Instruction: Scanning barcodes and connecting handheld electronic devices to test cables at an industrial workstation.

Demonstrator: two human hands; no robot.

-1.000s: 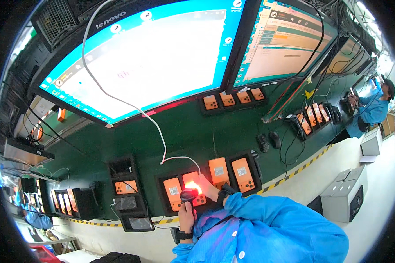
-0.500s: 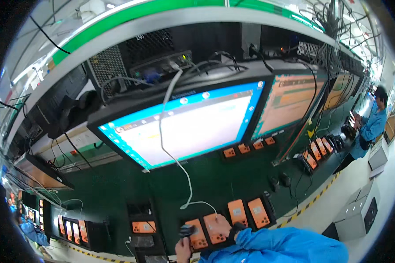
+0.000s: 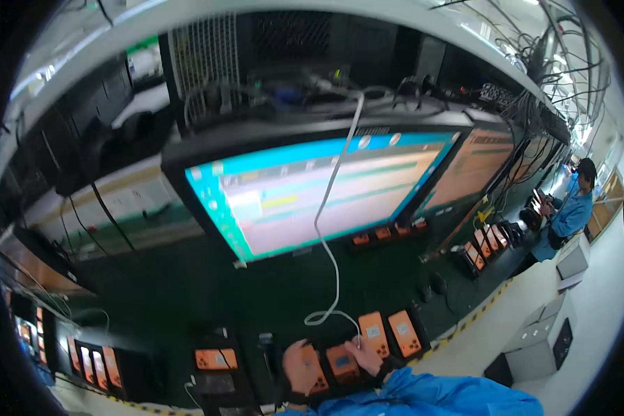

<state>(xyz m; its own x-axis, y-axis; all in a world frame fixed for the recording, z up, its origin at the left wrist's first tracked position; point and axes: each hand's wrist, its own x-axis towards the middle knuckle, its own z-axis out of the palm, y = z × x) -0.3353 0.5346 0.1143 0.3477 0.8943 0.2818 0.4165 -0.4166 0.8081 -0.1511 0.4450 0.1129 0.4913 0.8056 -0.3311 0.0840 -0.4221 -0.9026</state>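
Observation:
My left hand point(image 3: 301, 369) lies over the leftmost of several orange phones point(image 3: 320, 375) in a row at the near edge of the bench; its fingers are blurred. My right hand point(image 3: 369, 357) pinches the end of a white cable point(image 3: 338, 277) above the top edge of the second phone point(image 3: 342, 363), which bears a small dark patch. Further right in the row lie a third phone point(image 3: 374, 335) and a fourth phone point(image 3: 404, 333), camera side up with pale labels. Just left of my left hand is a dark handheld scanner point(image 3: 266, 344).
A large monitor point(image 3: 319, 194) stands tilted over the green bench point(image 3: 152, 284), the white cable hanging across it. Left of my hands, another orange phone point(image 3: 215, 358) lies on a black tray. A person in blue point(image 3: 568, 215) stands at the far right beside more phones.
The scanner has left my left hand, which is now over the leftmost phone. My right hand has shifted right with the cable end. The whole view has turned a little.

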